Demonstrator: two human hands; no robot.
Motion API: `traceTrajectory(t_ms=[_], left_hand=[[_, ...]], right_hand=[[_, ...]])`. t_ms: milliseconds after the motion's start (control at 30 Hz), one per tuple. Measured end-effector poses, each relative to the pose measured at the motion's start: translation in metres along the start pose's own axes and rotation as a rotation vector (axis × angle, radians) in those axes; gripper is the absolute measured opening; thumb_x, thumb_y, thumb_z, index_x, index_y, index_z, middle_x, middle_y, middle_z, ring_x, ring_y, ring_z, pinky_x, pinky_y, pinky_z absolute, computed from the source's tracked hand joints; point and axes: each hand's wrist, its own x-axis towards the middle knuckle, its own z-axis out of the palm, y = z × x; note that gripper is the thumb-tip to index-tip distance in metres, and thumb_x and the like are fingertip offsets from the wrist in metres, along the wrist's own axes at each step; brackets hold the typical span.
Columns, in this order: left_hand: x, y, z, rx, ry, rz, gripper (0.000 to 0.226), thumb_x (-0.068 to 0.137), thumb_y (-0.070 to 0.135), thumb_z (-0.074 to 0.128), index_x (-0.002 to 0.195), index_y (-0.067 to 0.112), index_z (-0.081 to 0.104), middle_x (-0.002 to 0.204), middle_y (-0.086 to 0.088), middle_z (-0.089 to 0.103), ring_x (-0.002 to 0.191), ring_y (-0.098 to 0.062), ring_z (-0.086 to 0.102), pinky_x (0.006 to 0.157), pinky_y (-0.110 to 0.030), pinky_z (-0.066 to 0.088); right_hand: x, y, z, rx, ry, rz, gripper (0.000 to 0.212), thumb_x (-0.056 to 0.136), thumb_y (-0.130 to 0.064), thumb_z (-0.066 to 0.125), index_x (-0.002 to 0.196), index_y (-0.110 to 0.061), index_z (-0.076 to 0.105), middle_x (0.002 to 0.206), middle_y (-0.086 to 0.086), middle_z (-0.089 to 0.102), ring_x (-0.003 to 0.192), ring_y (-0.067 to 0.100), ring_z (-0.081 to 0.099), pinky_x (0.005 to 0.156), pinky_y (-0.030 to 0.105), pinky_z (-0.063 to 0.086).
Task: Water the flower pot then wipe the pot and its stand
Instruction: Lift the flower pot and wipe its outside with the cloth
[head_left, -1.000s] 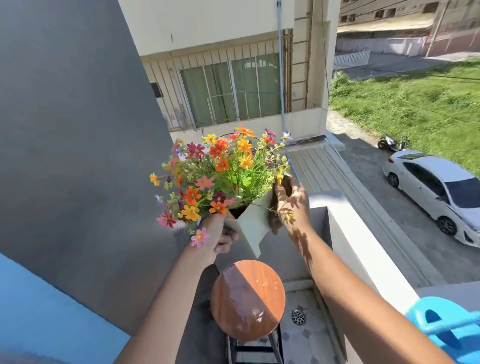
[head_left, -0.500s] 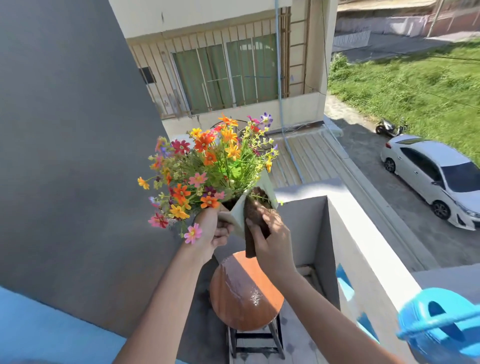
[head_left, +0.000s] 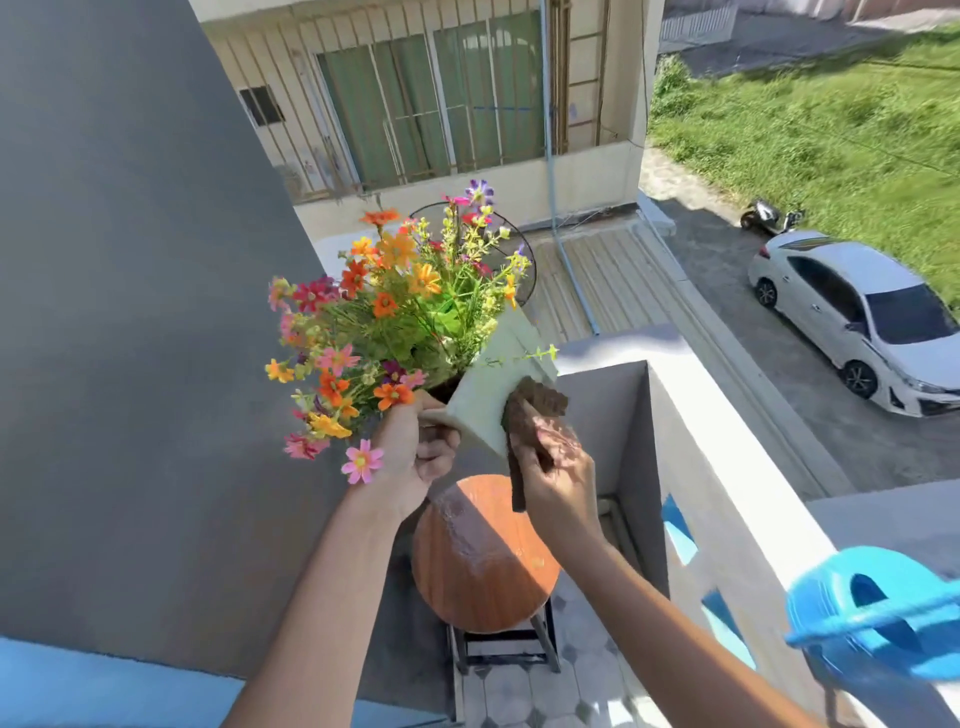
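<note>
Above stand (head_left: 485, 553), pot (head_left: 488, 400) between left fingers (head_left: 434, 449), cloth-pressing right fingers (head_left: 558, 449).

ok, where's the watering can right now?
Head view, bottom right corner: the blue watering can sits on the balcony wall, right of the right hand and away from the stool.

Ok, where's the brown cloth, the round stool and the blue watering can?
brown cloth (head_left: 530, 423), head view, its middle.
round stool (head_left: 483, 571), head view, wooden seat.
blue watering can (head_left: 826, 608), head view, its body.
</note>
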Motion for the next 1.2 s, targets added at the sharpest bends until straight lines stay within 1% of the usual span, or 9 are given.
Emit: traceTrajectory(t_ms=[167,233,333,500,667,800,967,1100,1200], left_hand=[[0.005,-0.009,0.005,0.056,0.007,0.039,0.032,0.095,0.011,0.035,0.065,0.008,0.046,0.046,-0.010,0.048,0.029,-0.006,0.024,0.029,-0.015,0.015],[0.005,-0.014,0.008,0.105,0.028,0.045,0.030,0.092,0.011,0.039,0.064,0.007,0.049,0.047,-0.008,0.048,0.030,-0.006,0.025,0.031,-0.016,0.015],[0.006,-0.022,0.010,0.125,0.015,0.017,0.019,0.087,0.009,0.042,0.069,0.009,0.048,0.049,-0.006,0.046,0.032,-0.006,0.025,0.032,-0.017,0.016],[0.005,-0.026,0.007,0.081,-0.007,0.006,0.033,0.092,0.011,0.042,0.060,0.007,0.051,0.048,-0.010,0.050,0.030,-0.006,0.026,0.033,-0.017,0.014],[0.014,-0.020,0.007,0.043,0.027,-0.007,0.025,0.090,0.013,0.042,0.065,0.010,0.047,0.051,-0.007,0.049,0.030,-0.005,0.025,0.032,-0.016,0.014],[0.006,-0.024,0.018,0.150,0.084,0.061,0.030,0.093,0.012,0.043,0.063,0.011,0.048,0.048,-0.004,0.048,0.029,-0.006,0.028,0.032,-0.013,0.019],[-0.006,-0.028,0.013,0.158,0.013,0.025,0.028,0.092,0.010,0.043,0.064,0.013,0.044,0.054,-0.005,0.046,0.037,-0.009,0.026,0.034,-0.019,0.015],[-0.016,-0.023,0.013,0.079,-0.067,-0.017,0.027,0.092,0.012,0.041,0.065,0.013,0.043,0.061,-0.006,0.044,0.033,-0.005,0.028,0.035,-0.019,0.011],[-0.019,-0.017,0.016,0.039,-0.065,0.005,0.028,0.095,0.011,0.037,0.067,0.014,0.043,0.062,-0.007,0.044,0.031,-0.003,0.031,0.034,-0.017,0.011]], right_hand=[[0.007,-0.014,0.010,0.111,0.011,0.066,0.013,0.092,-0.013,0.057,0.092,-0.018,0.069,0.092,-0.005,0.066,0.095,0.010,0.062,0.086,0.024,0.046],[0.010,-0.029,0.015,0.212,0.029,0.069,0.013,0.092,-0.014,0.059,0.099,-0.019,0.070,0.096,-0.006,0.067,0.096,0.006,0.062,0.086,0.019,0.046],[0.013,-0.035,0.019,0.267,0.040,0.079,0.013,0.093,-0.023,0.061,0.103,-0.021,0.070,0.103,-0.006,0.068,0.102,0.009,0.064,0.089,0.027,0.050],[0.007,-0.021,0.010,0.184,0.024,0.017,0.027,0.091,-0.007,0.061,0.106,-0.030,0.064,0.104,-0.022,0.062,0.101,-0.016,0.055,0.088,0.003,0.039],[0.011,-0.002,0.011,0.160,-0.036,0.207,0.014,0.089,-0.020,0.058,0.097,-0.026,0.067,0.086,-0.004,0.063,0.075,0.013,0.063,0.071,0.031,0.055],[0.027,-0.029,0.010,0.299,0.016,0.133,0.011,0.091,-0.013,0.058,0.082,-0.019,0.061,0.065,-0.019,0.057,0.058,-0.007,0.047,0.056,0.014,0.043],[0.061,-0.038,0.003,0.387,0.108,0.136,0.008,0.092,-0.012,0.061,0.093,-0.010,0.068,0.073,-0.011,0.061,0.062,-0.003,0.047,0.060,0.020,0.043],[0.084,-0.025,-0.009,0.164,0.167,0.017,0.021,0.094,-0.024,0.058,0.107,-0.010,0.068,0.100,0.007,0.070,0.081,0.006,0.059,0.081,0.033,0.054],[0.074,-0.018,-0.020,0.130,0.131,0.169,0.058,0.069,-0.067,0.046,0.091,-0.015,0.060,0.089,0.008,0.057,0.082,0.012,0.049,0.086,0.038,0.050]])
